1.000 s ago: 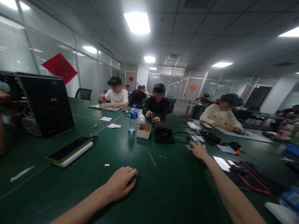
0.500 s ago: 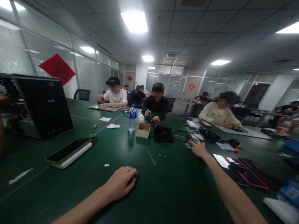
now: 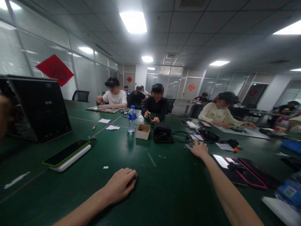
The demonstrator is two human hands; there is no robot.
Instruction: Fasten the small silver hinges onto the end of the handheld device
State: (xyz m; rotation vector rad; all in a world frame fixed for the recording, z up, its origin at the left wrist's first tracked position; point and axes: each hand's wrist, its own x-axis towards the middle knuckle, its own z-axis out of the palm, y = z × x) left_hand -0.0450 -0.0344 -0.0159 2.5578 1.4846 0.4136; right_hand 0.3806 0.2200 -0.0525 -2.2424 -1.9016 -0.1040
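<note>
Nearest, the left hand [image 3: 123, 183] rested on the green table [image 3: 160, 194], fingers loosely curled; whether it held anything beneath its palm could not be told. A pink-edged phone [image 3: 251, 176] lay near right, a green-edged phone [image 3: 67, 153] on a white bar [image 3: 72, 159] to the left. Farther out, the right hand [image 3: 199, 148] lay with fingers parted, nothing visibly grasped; a small grey piece [image 3: 187, 146] sat just left of its fingertips, contact unclear. Beyond stood an open box [image 3: 142, 135] and a blue-capped bottle [image 3: 131, 121]. On the far side sat a person in black [image 3: 156, 106].
</note>
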